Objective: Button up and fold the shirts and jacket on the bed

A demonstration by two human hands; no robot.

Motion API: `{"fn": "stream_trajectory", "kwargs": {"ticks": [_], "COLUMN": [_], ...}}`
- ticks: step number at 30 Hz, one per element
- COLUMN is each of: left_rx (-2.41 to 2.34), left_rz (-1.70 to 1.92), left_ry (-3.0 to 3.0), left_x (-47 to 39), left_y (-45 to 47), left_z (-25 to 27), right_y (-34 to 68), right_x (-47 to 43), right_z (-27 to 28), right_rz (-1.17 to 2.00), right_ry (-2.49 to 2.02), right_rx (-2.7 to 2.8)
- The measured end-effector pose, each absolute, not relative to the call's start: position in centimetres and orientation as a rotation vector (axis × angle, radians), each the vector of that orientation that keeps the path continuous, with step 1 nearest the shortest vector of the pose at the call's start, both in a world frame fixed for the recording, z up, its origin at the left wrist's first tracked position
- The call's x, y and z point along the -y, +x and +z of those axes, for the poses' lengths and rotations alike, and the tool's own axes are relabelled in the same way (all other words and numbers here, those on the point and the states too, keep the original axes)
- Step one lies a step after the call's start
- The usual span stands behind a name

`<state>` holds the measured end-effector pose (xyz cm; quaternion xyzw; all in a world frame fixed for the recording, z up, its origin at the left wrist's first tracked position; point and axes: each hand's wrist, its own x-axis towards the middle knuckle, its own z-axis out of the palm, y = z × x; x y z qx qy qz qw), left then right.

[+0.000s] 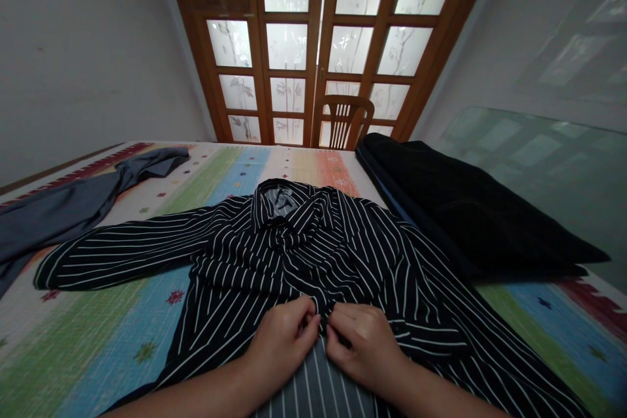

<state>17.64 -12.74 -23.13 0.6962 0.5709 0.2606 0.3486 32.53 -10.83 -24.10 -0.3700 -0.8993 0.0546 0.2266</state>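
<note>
Had striped shirt (304, 268) spread front-up across multicolored cloth (108, 320). Pinched shirt's front opening with left hand (283, 333) and right hand (363, 339), held close together. Saw black folded clothes (465, 202) lying to right, grey garment (59, 209) off to left.

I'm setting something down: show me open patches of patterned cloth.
Patterned cloth lies bare between the gray garment and striped shirt, and in front of its outstretched sleeve. Crowded: right, where shirt meets dark stack; centre, where left hand and right hand pinch the shirt.
</note>
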Motion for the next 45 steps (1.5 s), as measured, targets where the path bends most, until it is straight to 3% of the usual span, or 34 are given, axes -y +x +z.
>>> {"fn": "stream_trajectory", "kwargs": {"ticks": [6,17,28,39,45], "left_rx": [-1.498,-1.393,-1.243,-1.316,-1.236], "left_rz": [0.742,0.793,0.792,0.834,0.876], "left_ry": [1.929,1.269,1.419,1.577,1.369], "left_x": [13.0,12.0,12.4,12.4,12.3], "left_y": [17.6,17.8,17.5,17.5,17.6], "left_z": [-23.1,-22.8,-22.8,-23.0,-23.0], "right_y": [32.5,32.2,32.9,32.7,32.5], "right_x": [10.9,10.0,9.3,9.3,9.8], "right_z": [-24.0,-22.7,-21.4,-21.8,-22.7], "right_rz": [0.301,1.268,1.991,2.031,1.836], "right_ry": [-1.053,-1.207,-1.184,-1.146,-1.213], "right_rx": [2.438,1.999,1.687,1.707,1.892]}}
